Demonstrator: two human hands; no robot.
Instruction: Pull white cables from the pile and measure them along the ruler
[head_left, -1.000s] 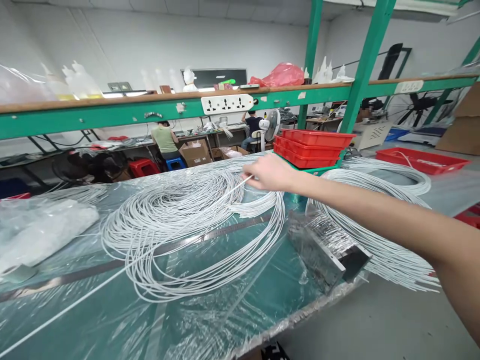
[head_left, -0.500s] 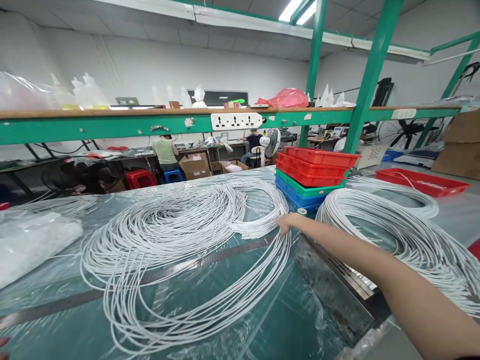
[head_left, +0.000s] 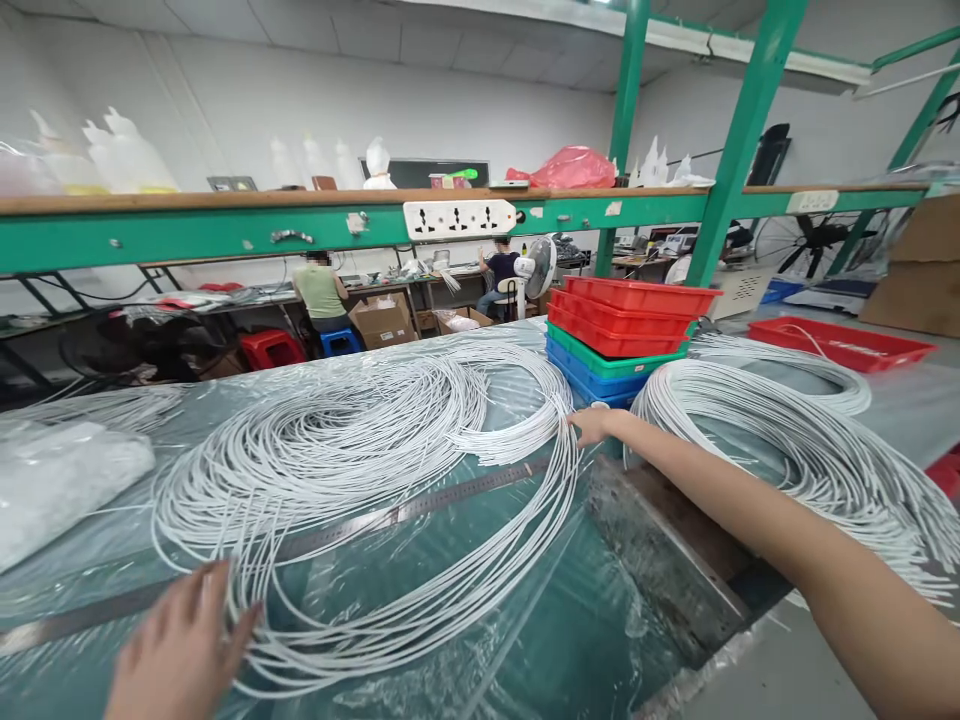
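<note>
The front loop of thin white cable (head_left: 322, 650) is lying on the plastic-covered table (head_left: 555, 620), its left part overlapping the large cable coil (head_left: 300, 450) behind it. The left hand (head_left: 176, 640) is hovering at the loop's left end, its grip released with thumb and fingers spread; whether the fingertips are touching the strands, I cannot tell. The right hand (head_left: 592, 427) is resting its fingers at the loop's right bend, but whether that grip is clenching any strands is too small to tell. A steel ruler (head_left: 442, 495) is running beneath the strands. A metal block (head_left: 667, 560) is sitting beside the loop, below the right forearm. Stacked red, green and blue trays (head_left: 630, 325) are standing just behind the right hand, and another cable coil (head_left: 817, 480) is lying to the right.
</note>
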